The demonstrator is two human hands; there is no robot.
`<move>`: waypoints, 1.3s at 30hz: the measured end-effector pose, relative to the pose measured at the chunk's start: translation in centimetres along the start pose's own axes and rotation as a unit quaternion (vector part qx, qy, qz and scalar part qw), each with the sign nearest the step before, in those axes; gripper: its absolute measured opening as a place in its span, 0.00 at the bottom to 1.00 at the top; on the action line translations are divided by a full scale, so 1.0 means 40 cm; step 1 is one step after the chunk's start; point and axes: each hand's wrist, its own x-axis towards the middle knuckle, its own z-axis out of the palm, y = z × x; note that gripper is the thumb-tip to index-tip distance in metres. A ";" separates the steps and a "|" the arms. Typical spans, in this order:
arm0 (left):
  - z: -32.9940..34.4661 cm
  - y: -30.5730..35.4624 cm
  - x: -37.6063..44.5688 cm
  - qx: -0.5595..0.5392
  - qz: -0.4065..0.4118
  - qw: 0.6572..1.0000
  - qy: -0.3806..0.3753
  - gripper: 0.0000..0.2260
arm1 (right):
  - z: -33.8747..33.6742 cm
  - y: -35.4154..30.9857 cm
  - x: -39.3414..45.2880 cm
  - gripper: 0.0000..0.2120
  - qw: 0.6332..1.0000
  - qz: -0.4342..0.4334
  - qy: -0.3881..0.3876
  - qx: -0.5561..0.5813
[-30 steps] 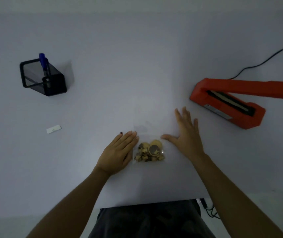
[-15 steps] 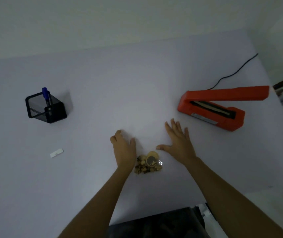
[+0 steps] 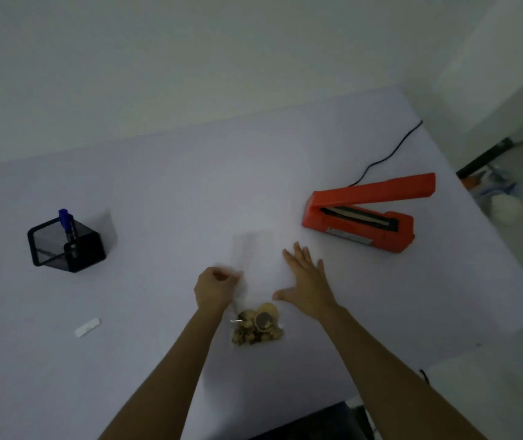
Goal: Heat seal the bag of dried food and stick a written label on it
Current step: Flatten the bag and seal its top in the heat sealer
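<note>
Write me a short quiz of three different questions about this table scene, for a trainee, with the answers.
1. True or false: the sealer has its arm raised.
2. Which hand lies with straight fingers beside the bag? A) left hand B) right hand
3. Fill in: the blue pen stands in the black mesh ____.

Key:
1. True; the orange arm is lifted above the base.
2. B; the right hand is spread flat, while the left hand has its fingers curled at the clear upper part of the bag. It is too blurred to tell if they pinch it.
3. holder, left of the label.
</note>
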 end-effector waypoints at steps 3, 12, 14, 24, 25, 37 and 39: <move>-0.030 0.022 -0.020 -0.026 0.030 0.998 -0.051 0.07 | -0.017 -0.043 -0.029 0.36 0.989 0.049 -0.004 0.138; -0.043 0.069 -0.095 -0.068 0.109 0.981 -0.146 0.02 | -0.092 -0.042 -0.160 0.08 0.872 0.151 0.076 0.460; -0.020 0.087 -0.121 -0.051 0.121 0.977 -0.169 0.05 | -0.116 -0.024 -0.202 0.07 0.853 0.169 0.069 0.489; 0.158 0.228 -0.188 -0.014 0.144 0.956 -0.255 0.14 | -0.232 0.156 -0.274 0.09 0.794 0.214 0.098 0.560; 0.180 0.243 -0.184 -0.010 0.139 0.957 -0.256 0.14 | -0.243 0.171 -0.267 0.09 0.794 0.217 0.106 0.558; 0.329 0.321 -0.136 -0.036 0.080 0.976 -0.198 0.10 | -0.296 0.258 -0.163 0.07 0.821 0.244 0.105 0.506; 0.339 0.319 -0.126 -0.028 0.086 0.977 -0.194 0.10 | -0.294 0.262 -0.152 0.07 0.819 0.244 0.101 0.509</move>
